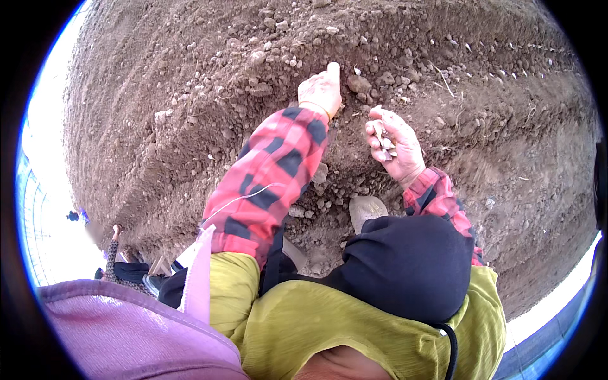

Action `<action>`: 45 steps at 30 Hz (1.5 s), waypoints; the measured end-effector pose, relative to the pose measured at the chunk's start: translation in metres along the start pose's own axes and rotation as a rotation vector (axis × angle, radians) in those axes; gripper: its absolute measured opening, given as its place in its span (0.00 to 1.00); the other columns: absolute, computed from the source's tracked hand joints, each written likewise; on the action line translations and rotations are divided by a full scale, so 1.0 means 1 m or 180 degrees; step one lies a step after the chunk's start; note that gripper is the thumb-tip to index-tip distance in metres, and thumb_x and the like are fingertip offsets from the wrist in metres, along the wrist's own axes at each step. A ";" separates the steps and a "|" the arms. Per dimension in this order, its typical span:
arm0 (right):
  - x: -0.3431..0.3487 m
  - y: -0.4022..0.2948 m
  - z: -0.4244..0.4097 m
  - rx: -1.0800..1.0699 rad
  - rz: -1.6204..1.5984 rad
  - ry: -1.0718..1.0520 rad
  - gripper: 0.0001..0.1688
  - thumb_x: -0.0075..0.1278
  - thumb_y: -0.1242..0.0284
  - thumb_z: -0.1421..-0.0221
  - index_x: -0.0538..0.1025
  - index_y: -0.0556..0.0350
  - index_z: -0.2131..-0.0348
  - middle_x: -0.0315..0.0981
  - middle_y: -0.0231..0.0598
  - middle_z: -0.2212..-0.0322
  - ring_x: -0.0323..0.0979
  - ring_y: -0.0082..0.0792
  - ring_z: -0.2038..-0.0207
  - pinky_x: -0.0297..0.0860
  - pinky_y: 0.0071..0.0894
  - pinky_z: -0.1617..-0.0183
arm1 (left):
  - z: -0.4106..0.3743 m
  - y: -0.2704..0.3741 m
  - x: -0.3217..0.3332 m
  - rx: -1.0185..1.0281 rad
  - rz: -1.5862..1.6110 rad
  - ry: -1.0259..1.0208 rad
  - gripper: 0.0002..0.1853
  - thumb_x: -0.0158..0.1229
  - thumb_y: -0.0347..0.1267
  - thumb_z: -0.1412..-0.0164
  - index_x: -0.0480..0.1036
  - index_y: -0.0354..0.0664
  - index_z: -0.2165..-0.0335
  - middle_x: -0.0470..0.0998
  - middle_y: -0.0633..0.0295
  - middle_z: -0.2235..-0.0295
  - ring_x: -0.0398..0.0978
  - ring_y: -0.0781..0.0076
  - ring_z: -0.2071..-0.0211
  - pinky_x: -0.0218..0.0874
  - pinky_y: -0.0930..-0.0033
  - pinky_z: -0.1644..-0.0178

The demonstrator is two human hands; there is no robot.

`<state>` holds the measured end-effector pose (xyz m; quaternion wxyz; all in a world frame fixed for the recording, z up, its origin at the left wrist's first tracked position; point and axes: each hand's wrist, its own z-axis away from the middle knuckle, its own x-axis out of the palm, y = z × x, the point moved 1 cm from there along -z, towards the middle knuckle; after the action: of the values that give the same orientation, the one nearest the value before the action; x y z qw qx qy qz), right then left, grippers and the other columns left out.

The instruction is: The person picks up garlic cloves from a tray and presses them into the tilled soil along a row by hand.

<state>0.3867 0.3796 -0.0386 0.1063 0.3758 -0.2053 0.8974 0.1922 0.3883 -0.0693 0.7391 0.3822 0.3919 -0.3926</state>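
My left hand (322, 90) reaches down to the brown soil of a furrow, its back towards me and one finger stretched out; whether it holds anything is hidden. Close to the right of that finger, a pale garlic clove (357, 71) sits in the soil. Palm up and fingers curled, my right hand (401, 147) cradles several garlic cloves (385, 142), nearer my body and to the right. More small pale cloves (502, 73) are spaced in rows along the furrows at the upper right.
Soil clods (358, 84) and small stones lie around both hands. A dry stalk (441, 80) rests on the soil at the upper right. My shoe (366, 209) stands below my right hand. Another person's patterned sleeve (112, 259) and hand show at the lower left.
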 end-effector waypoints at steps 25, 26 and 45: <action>0.004 0.036 0.027 0.0314 -0.0001 0.0024 0.21 0.43 0.70 0.43 0.64 0.59 0.51 0.68 0.38 0.73 0.65 0.23 0.81 0.61 0.18 0.85 | 0.077 -0.009 0.057 -0.0035 0.0332 0.0309 0.06 0.48 0.30 0.49 0.70 0.39 0.76 0.74 0.50 0.76 0.73 0.51 0.72 0.64 0.55 0.67; 0.002 0.036 0.028 0.0264 0.0031 -0.0002 0.21 0.44 0.71 0.43 0.63 0.58 0.51 0.68 0.38 0.73 0.65 0.23 0.81 0.60 0.18 0.86 | 0.073 -0.007 0.058 0.0021 0.0301 0.0278 0.07 0.47 0.30 0.49 0.70 0.39 0.75 0.74 0.48 0.76 0.74 0.50 0.72 0.64 0.54 0.67; 0.023 0.036 0.006 0.0665 0.0439 -0.0269 0.37 0.50 0.73 0.48 0.52 0.50 0.42 0.68 0.35 0.80 0.63 0.20 0.86 0.56 0.14 0.88 | 0.110 -0.020 -0.026 -0.0465 0.4321 -0.0752 0.04 0.59 0.28 0.49 0.75 0.38 0.73 0.74 0.69 0.80 0.66 0.87 0.82 0.56 0.84 0.80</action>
<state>0.3622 0.3457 -0.0284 -0.0042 0.4073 -0.1404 0.9024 0.1954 0.2922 -0.0072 0.8827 0.4468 0.0084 0.1452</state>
